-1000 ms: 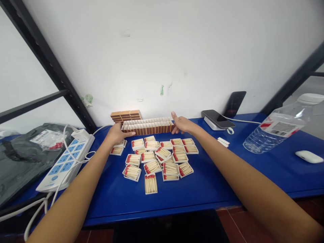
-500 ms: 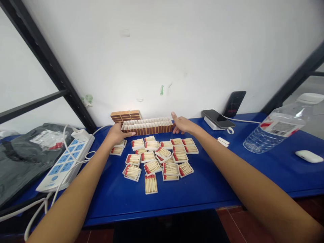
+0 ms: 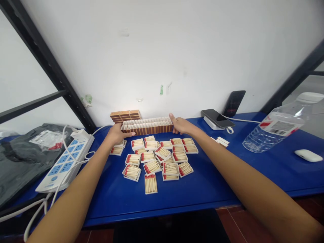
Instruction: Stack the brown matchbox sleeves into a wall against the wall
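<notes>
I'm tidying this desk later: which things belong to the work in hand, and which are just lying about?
Likely part of the job:
matchbox sleeves
match-filled trays
stacked matchboxes

Apparently lying about:
power strip
dark bag
flat phone
propped phone
plastic bottle
white case

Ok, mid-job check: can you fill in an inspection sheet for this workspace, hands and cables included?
Surface: blue table, scattered with match-filled trays, some overlapping.
Work items: row of upright brown-sided boxes with white interiors; stacked boxes behind its left end.
Clutter: plastic bottle, small white case and dark phone on a white stand to the right; dark bag to the left.
Hands: left hand at the row's left end, thumb along the front; right hand at its right end. Grip force cannot be told.
Cables: white cables around the power strip.
Surroundings: marked white wall, dark metal frame. Co-workers: nothing seen.
</notes>
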### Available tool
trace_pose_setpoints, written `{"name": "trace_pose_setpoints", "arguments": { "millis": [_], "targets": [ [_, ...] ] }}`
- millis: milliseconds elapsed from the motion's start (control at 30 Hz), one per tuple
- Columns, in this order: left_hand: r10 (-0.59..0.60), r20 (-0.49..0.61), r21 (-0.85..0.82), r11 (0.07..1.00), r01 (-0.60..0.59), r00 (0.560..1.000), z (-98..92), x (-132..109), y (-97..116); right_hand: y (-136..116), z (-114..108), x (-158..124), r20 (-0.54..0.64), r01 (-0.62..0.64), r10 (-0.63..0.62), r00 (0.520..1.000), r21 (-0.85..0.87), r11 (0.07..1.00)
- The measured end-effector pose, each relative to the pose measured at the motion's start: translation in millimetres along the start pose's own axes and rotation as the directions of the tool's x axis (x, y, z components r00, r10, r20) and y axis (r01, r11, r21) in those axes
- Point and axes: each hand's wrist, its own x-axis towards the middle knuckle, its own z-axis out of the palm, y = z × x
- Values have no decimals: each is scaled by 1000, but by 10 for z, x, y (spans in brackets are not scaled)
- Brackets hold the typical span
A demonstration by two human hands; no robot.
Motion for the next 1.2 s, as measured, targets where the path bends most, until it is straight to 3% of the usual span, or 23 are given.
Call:
{"name": "trace_pose_setpoints", "arguments": {
  "millis": [1200],
  "targets": [
    [-6, 10, -41, 999, 6, 1000, 22, -67, 165, -29, 40, -21, 35, 43, -43, 998, 9, 999]
  ]
}}
